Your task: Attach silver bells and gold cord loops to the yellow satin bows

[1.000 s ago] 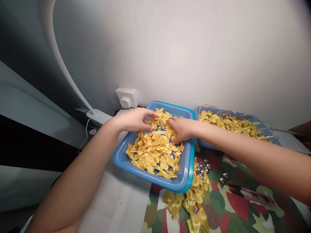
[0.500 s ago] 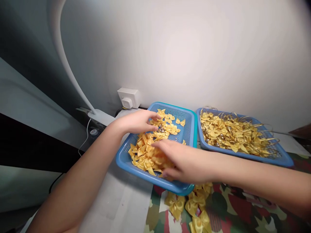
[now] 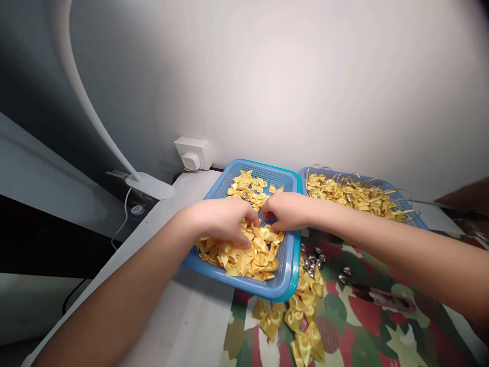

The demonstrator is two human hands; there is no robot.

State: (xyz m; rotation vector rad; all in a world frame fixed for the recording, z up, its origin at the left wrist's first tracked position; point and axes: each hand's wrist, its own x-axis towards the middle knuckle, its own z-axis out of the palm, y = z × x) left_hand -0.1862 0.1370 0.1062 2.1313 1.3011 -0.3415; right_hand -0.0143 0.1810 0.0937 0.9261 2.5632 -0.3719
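A blue perforated plastic basket point(image 3: 225, 275) holds many small yellow ribbon bows point(image 3: 254, 257), gathered in a pile at its near side, with more toward the far end. My left hand point(image 3: 225, 219) reaches over the basket's left side. Its fingers are bent but apart, and the thumb and fingertips touch the pile. Across the right rim comes my right hand point(image 3: 288, 210), fingers curled down among the bows near the basket's middle. Whatever lies between those fingers is hidden. A few silver bells point(image 3: 246, 199) show among the far bows.
Another blue basket point(image 3: 416, 223) at the right holds bows with gold ties. Larger yellow bows point(image 3: 307, 342), loose silver bells point(image 3: 313, 262) and a pink-handled tool point(image 3: 393, 299) lie on the patterned mat point(image 3: 367, 346). A white lamp point(image 3: 151, 186) and wall socket point(image 3: 194, 153) stand behind left.
My right hand has moved up and away from the near pile to the basket's middle right. My left hand has come nearer, onto the pile. The view has shifted slightly, uncovering bells on the mat.
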